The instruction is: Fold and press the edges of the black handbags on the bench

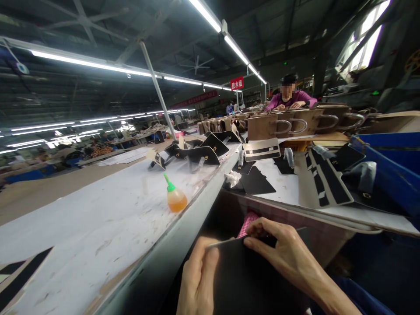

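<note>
Low in the head view, both hands are on a flat black panel (249,280) in front of my body. My left hand (201,275) grips its left edge, thumb on the near face and fingers behind. At the top edge, my right hand (278,245) pinches the panel between thumb and curled fingers. A bit of pink checked cloth (247,223) shows just behind the right fingers. On the white table to the left stands a squeeze bottle (177,200) with a green nozzle and orange liquid.
Black panels with metal fittings (197,153) lie at the table's far end. More black and beige pieces (323,179) cover a side table on the right, beside a blue bin (387,153). Behind stand brown bags with handles (265,127) and a person in purple (305,97).
</note>
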`<move>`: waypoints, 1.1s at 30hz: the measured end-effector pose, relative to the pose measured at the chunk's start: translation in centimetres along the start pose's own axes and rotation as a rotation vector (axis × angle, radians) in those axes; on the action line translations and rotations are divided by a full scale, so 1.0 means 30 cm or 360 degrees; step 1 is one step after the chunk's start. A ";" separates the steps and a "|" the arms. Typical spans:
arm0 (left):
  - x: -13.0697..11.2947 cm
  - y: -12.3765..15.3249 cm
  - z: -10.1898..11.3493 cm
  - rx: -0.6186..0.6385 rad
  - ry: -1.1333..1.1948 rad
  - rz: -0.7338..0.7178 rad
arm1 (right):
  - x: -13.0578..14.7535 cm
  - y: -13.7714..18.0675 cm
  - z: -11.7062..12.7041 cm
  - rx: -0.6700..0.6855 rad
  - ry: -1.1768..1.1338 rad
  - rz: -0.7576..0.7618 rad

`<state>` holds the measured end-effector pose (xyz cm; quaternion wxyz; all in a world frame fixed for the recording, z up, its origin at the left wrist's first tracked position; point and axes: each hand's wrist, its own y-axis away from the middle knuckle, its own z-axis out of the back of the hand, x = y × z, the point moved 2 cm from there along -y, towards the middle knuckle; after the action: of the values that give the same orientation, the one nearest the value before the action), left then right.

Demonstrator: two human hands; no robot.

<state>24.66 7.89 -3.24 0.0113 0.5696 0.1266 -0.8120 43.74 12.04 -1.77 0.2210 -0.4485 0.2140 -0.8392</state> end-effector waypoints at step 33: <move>0.017 0.012 0.031 -0.0250 0.0462 -0.0263 | -0.103 0.018 0.001 -0.0113 0.0060 -0.0173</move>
<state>23.69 7.40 -3.48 -0.0294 0.6659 0.2364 -0.7070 45.41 13.32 -4.09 0.1549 -0.4512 0.2231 -0.8501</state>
